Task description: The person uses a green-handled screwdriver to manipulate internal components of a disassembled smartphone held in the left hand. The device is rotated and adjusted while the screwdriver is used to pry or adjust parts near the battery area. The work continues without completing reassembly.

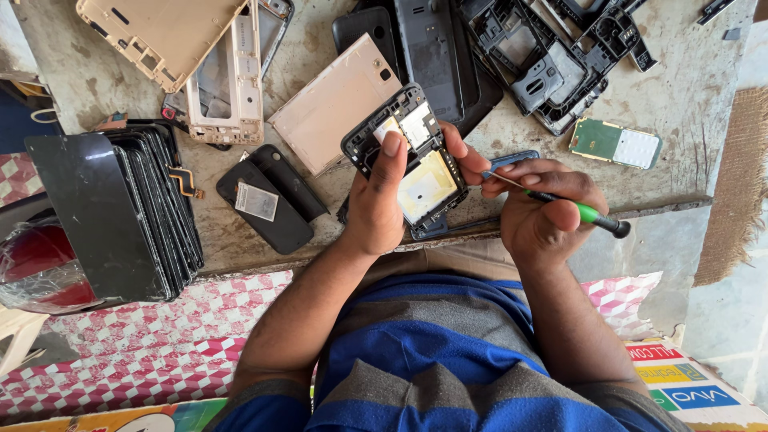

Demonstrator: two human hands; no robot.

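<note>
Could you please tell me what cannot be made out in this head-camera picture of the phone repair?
- Screwdriver tip: hidden between the right hand fingers and the opened phone.
- Phone's lower edge: covered by the left hand.
- Gold back cover: cut off by the top edge.
- Black frames: piled up and cut off at the top, so no count is possible.
- Stack of screens: the top panel hides the rest.

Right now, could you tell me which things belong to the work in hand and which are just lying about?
In hand:
opened phone in left hand
green-handled screwdriver in right hand

Lying about:
stack of dark screens
gold back covers
black frames
green circuit board
</note>
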